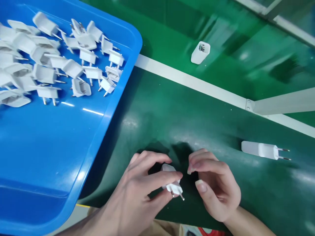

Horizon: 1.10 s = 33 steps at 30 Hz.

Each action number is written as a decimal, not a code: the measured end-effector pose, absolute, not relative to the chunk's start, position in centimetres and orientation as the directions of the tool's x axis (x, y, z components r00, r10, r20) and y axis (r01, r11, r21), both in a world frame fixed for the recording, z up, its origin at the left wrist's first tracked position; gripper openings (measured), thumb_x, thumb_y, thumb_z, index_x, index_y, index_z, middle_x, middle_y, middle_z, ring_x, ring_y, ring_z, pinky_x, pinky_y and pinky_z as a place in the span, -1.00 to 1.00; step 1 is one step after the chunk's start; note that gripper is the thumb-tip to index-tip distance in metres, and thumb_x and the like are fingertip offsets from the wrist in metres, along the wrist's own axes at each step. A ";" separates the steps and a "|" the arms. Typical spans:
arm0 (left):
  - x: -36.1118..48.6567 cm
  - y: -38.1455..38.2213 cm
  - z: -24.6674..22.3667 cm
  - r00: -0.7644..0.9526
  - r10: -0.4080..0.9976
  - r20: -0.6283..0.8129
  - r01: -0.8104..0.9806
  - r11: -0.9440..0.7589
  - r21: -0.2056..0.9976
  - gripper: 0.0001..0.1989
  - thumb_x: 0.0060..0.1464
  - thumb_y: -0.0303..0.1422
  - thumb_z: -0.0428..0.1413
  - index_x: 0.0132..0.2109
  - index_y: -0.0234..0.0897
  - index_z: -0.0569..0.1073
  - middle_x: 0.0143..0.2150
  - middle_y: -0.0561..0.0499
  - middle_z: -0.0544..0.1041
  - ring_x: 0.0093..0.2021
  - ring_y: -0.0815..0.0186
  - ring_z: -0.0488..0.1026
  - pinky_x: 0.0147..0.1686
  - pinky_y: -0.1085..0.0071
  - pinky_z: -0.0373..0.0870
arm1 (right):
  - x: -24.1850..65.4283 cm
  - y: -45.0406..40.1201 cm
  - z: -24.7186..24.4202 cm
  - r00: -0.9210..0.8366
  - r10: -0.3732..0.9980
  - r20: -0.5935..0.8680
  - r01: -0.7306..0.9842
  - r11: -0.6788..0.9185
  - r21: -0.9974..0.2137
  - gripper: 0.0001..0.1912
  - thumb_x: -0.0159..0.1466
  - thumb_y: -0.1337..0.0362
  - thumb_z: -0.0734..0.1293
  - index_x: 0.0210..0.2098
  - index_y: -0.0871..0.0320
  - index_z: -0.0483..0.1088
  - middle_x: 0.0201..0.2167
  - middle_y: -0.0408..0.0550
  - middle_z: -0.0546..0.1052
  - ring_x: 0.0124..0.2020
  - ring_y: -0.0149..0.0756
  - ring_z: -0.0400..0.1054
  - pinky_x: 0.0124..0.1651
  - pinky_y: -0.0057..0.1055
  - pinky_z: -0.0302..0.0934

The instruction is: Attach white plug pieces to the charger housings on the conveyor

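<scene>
My left hand (145, 183) holds a white two-pin plug piece (175, 186) between thumb and fingers, its metal pins pointing down and to the right. Part of the piece is hidden by the fingers. Just right of it, my right hand (216, 183) is raised over the green table with its fingers curled and apart from the thumb, nothing between them. A white charger with a two-pin plug (261, 149) lies on the table to the right. Beyond the white rail stands a white hollow housing (200, 53).
A blue tray (98, 144) at the left holds many white plug pieces (46, 73) in its far half. A white metal rail (192, 80) crosses the green table (152, 108), and a slanted white bar (285, 101) joins it at the right.
</scene>
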<state>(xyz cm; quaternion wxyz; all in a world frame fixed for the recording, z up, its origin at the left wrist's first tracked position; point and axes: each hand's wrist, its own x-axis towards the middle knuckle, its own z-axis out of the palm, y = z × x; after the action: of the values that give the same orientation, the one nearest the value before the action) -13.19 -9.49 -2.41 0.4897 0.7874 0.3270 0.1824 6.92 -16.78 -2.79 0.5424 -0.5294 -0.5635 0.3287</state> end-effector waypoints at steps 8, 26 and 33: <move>-13.3 -9.1 -1.7 0.744 0.638 -0.202 0.462 -0.272 0.844 -0.59 0.16 -0.55 0.26 0.03 0.10 0.54 0.02 0.08 0.46 -0.02 0.24 0.40 -0.08 0.26 0.34 | 7.0 -17.3 -2.9 0.165 0.946 0.279 0.241 0.235 -0.942 -0.81 0.45 0.29 0.27 0.03 0.15 0.40 -0.23 0.02 0.48 -0.24 -0.17 0.40 -0.24 -0.14 0.37; -14.2 -8.8 -2.9 0.810 0.581 0.075 0.282 -0.499 0.819 -0.76 0.32 -0.40 0.23 0.09 -0.13 0.44 0.04 0.08 0.54 0.01 0.30 0.43 0.02 0.32 0.29 | 5.1 -18.1 -2.4 0.011 0.954 0.301 0.529 0.250 -0.811 -0.85 0.45 0.39 0.31 -0.01 0.09 0.43 -0.22 -0.05 0.46 -0.27 -0.29 0.42 -0.27 -0.36 0.40; -13.9 -9.0 -2.8 0.802 0.592 0.079 0.274 -0.482 0.832 -0.74 0.29 -0.42 0.24 0.08 -0.16 0.45 0.04 0.08 0.55 0.03 0.29 0.44 0.02 0.32 0.27 | 5.3 -18.7 -2.4 0.033 0.911 0.410 0.512 0.337 -0.790 -0.77 0.43 0.40 0.29 0.03 0.05 0.44 -0.23 0.01 0.45 -0.28 -0.17 0.44 -0.26 -0.21 0.43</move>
<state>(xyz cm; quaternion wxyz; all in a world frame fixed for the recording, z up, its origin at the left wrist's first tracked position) -13.94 -8.99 -2.81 0.4391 0.8416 0.2572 0.1809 5.31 -18.65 -2.39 0.4779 -0.5365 -0.6635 0.2087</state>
